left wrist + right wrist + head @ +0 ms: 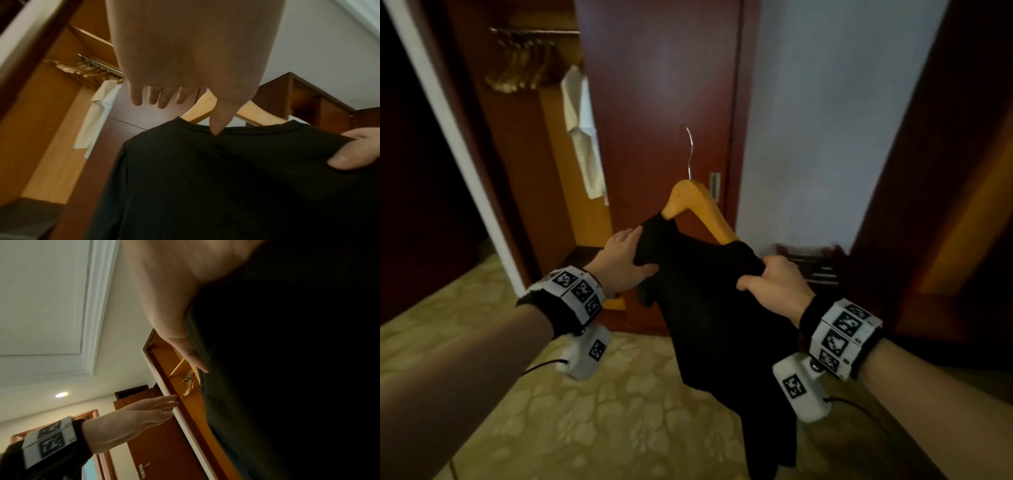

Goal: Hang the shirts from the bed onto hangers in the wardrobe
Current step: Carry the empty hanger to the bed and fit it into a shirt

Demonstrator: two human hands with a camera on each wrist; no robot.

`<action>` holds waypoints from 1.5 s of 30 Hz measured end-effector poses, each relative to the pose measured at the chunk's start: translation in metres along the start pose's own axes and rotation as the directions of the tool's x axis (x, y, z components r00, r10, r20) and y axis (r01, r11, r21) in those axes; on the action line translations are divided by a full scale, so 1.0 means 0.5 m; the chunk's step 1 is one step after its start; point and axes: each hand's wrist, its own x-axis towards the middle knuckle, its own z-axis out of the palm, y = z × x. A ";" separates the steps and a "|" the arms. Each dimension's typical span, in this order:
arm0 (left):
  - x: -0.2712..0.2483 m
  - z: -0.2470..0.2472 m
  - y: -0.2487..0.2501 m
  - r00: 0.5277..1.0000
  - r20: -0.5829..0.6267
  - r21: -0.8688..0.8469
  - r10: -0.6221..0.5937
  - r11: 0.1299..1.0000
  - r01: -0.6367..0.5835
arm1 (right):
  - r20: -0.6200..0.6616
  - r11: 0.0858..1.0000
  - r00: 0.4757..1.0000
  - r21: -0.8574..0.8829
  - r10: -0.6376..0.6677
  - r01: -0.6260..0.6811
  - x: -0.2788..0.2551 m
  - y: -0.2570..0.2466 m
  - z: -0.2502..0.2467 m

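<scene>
Head view: right hand [777, 287] grips black shirt [715, 308] on hanger [698, 205].

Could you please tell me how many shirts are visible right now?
2: a black shirt on the wooden hanger between both hands, and a white shirt hanging inside the wardrobe. Others may be out of view.

Below both hands [626, 260] lay a yellow-green patterned carpet [599, 411]; the wardrobe [661, 102] stood on it just beyond them.
</scene>
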 end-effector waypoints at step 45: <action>1.018 -0.577 -1.104 0.861 -0.333 0.133 -0.383 0.885 0.445 | 0.088 0.926 0.988 0.368 -0.125 0.084 1.402 -1.074 0.753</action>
